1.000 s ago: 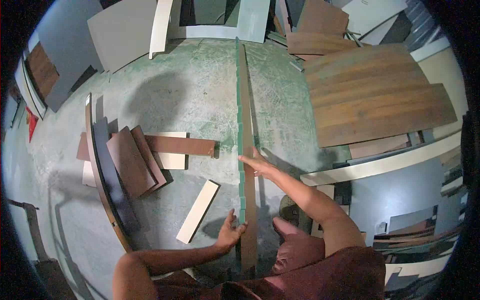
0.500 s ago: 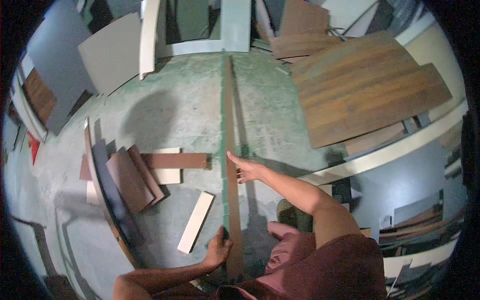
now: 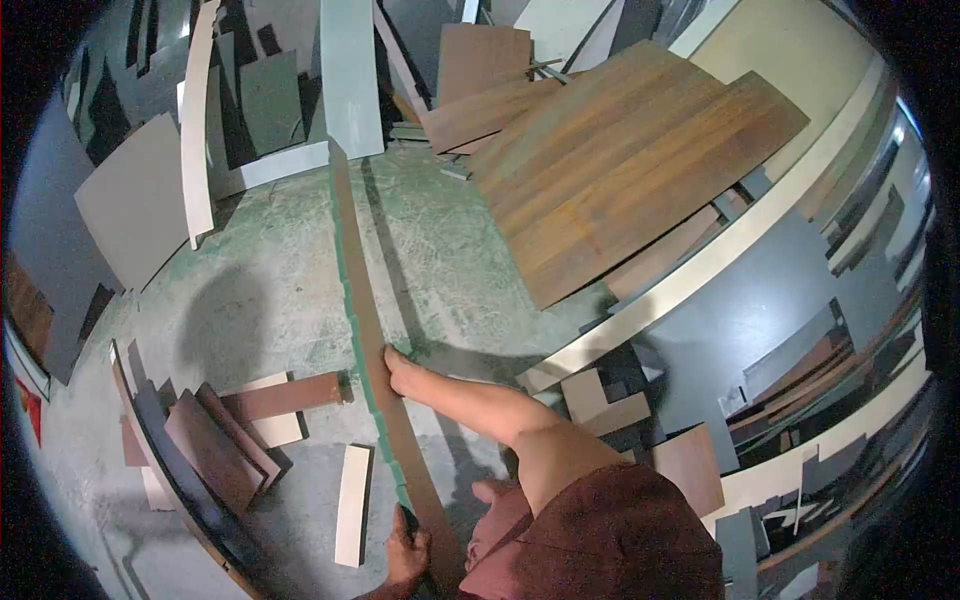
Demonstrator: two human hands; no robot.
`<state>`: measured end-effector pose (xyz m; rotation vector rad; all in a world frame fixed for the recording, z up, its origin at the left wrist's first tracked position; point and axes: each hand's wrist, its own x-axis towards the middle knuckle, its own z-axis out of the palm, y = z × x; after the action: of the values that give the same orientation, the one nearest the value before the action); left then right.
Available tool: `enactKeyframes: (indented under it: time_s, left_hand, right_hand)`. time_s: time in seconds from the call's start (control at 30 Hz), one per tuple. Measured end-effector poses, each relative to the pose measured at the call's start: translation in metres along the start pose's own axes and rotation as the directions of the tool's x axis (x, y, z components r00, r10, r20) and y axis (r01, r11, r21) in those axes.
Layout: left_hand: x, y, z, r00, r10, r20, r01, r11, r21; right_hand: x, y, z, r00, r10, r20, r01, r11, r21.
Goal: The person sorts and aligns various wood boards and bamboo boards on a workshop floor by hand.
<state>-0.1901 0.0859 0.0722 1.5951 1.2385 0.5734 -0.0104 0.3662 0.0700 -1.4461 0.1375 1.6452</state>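
Observation:
A long narrow brown board [image 3: 362, 290] with ragged green tape along its left edge runs from the person's body away to the far wall panels. My right hand [image 3: 398, 374] is on the board's right edge around its middle, thumb up and the other fingers hidden beneath or behind the edge. Near the body, my left hand [image 3: 408, 553] grips the board's left edge, its thumb on the green tape [image 3: 383, 440]. A short cream strip [image 3: 352, 505] lies on the floor left of my left hand.
Brown offcuts [image 3: 215, 450] and a curved-looking long strip [image 3: 180, 500] lie at the left. A large wood-grain panel [image 3: 640, 170] is at the upper right, with a long cream strip [image 3: 680, 280] beside it. Grey panels [image 3: 140, 200] lean at the upper left.
The view has turned to the right, so the surroundings sit further left. My right hand, earlier spread at the board's edge, has come onto that edge; my left hand stays on the near part.

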Motion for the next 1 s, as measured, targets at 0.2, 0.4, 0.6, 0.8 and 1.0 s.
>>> enactKeyframes:
  time_s: [0.2, 0.4, 0.6, 0.8, 1.0]
  left_hand:
    - [0.04, 0.083, -0.05, 0.984, 0.142, 0.107, -0.115, 0.968, -0.225]
    - [0.11, 0.103, -0.084, 0.9, 0.353, 0.257, -0.328, 0.935, -0.134]
    - [0.206, 0.154, -0.077, 0.905, 0.365, 0.217, -0.347, 0.931, -0.116]
    - [0.215, 0.181, -0.11, 0.967, 0.162, 0.198, -0.142, 0.984, -0.112]
    - [0.24, 0.154, -0.108, 0.993, 0.116, 0.037, -0.111, 0.987, -0.118]
  right_hand:
    - [-0.019, -0.08, 0.009, 0.877, -0.265, 0.401, 0.281, 0.959, 0.018]
    - [-0.123, -0.194, -0.013, 0.35, -0.645, 0.679, 0.769, 0.612, 0.185]
    - [-0.226, -0.296, -0.042, -0.003, -0.965, 0.262, 0.999, -0.014, -0.042]
    - [-0.246, -0.394, -0.106, -0.235, -0.967, -0.097, 0.881, -0.17, -0.442]
    - [-0.233, -0.433, -0.201, -0.432, -0.885, -0.172, 0.791, -0.28, -0.544]
